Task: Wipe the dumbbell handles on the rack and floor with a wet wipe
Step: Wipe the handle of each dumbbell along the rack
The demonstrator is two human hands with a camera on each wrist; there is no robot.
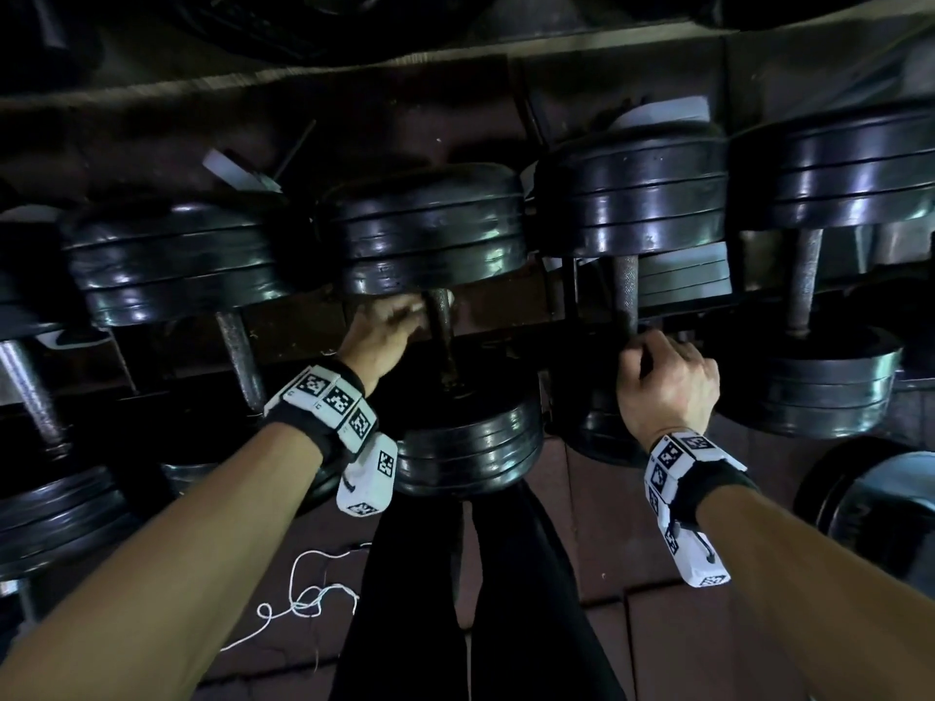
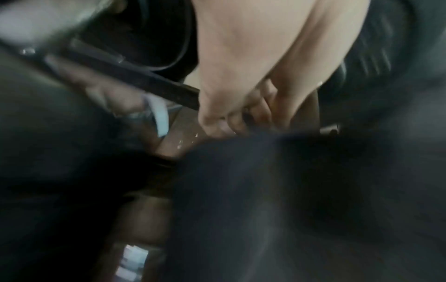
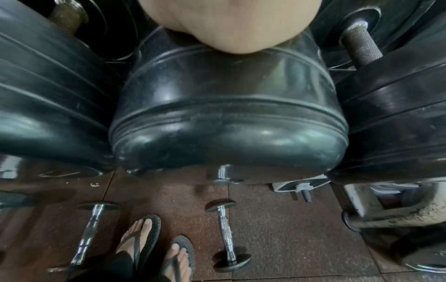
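Both hands (image 1: pixel 668 384) grip adjacent racked handles (image 1: pixel 626 290).

Left wrist view blurred throughout. Wet wipe not discernible. Right hand (image 1: pixel 667 382) fingers hidden behind handle (image 1: pixel 625 290); 9 o'clock dumbbell (image 1: pixel 30 387) cropped.

Head view dim and underexposed, strong wide-angle bending at the edges; pale glare streaks on the black dumbbell plates (image 1: pixel 425 230), deep shadow between them. Left wrist view heavily motion-blurred and dark, little is sharp. Right wrist view brighter and sharper, soft reflections on the nearest plate (image 3: pixel 229 118), floor (image 3: pixel 277 219) evenly lit, edges warped.
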